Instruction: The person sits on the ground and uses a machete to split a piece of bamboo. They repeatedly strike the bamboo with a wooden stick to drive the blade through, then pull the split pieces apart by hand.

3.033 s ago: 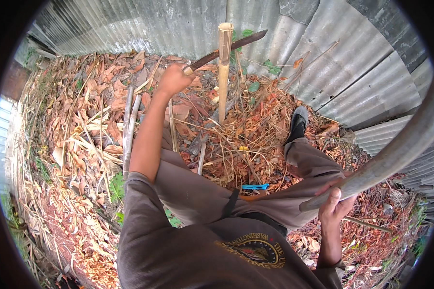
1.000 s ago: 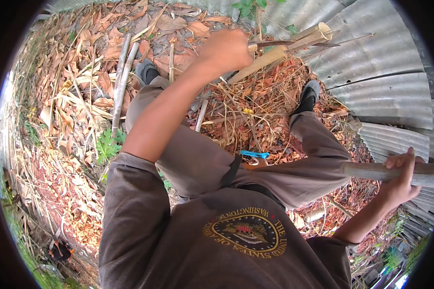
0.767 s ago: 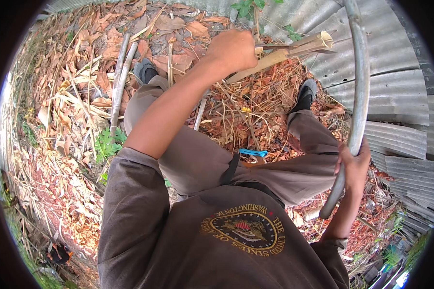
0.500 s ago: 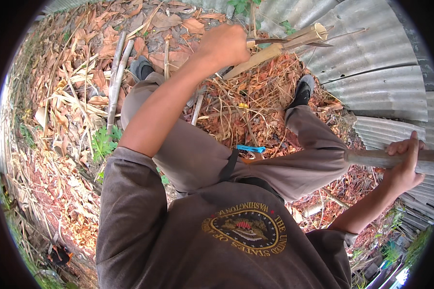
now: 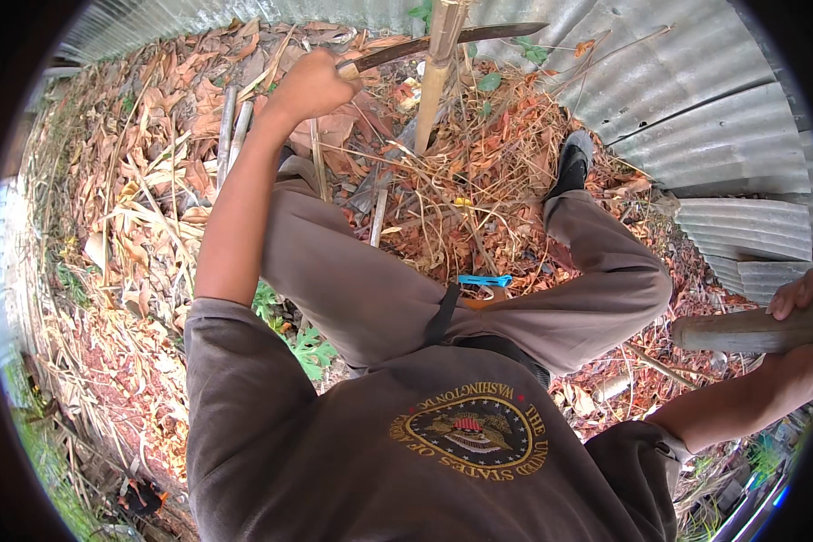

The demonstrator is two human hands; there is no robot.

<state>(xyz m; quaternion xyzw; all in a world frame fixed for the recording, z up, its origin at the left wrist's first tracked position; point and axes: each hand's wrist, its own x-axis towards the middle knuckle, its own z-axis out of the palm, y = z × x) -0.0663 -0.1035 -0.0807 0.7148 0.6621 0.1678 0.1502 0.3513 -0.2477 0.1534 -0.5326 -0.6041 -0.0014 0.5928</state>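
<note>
My left hand [image 5: 316, 88] is closed around the pale handle of a machete [image 5: 501, 32]. Its long dark blade points right and crosses a bamboo pole [image 5: 432, 95] near the top of the view. The pole stands nearly upright, its lower end among the dry leaves. Whether the blade is inside the bamboo or only against it, I cannot tell. At the right rim, my right hand [image 5: 793, 296] grips a thick grey wooden stick [image 5: 727, 331], whose blunt end points left. The picture's dark rim cuts off part of that hand and the stick's far end.
Corrugated metal sheets [image 5: 696, 99] line the top and right. Dry leaves [image 5: 154, 117] and thin stalks cover the ground. Bamboo pieces [image 5: 226, 135] lie left of my legs, near green leaves [image 5: 312, 350]. A blue strip-like object [image 5: 485, 281] lies between my thighs.
The bamboo pole has swung from slanting to nearly upright. My left hand and the machete have moved left. My right hand has shifted outward with the wooden stick, toward the right rim.
</note>
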